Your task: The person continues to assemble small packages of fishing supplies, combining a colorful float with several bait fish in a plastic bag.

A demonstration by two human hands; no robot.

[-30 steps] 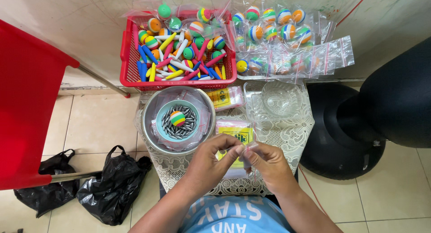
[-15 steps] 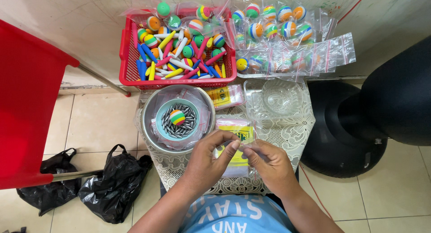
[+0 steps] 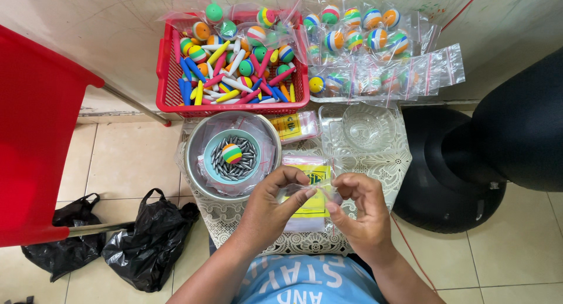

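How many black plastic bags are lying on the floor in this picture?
2. One black bag lies on the tiles left of the small table; the other black bag lies further left, partly under the red chair, so more may be hidden.

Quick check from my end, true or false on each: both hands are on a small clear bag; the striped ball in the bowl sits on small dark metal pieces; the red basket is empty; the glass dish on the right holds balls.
1. Both the left hand and the right hand pinch a small clear bag. True.
2. The striped ball lies on small dark metal pieces in the bowl. True.
3. The red basket is empty. False: it holds coloured sticks and striped balls.
4. The glass dish holds balls. False: it looks empty; the bagged balls lie beyond it.
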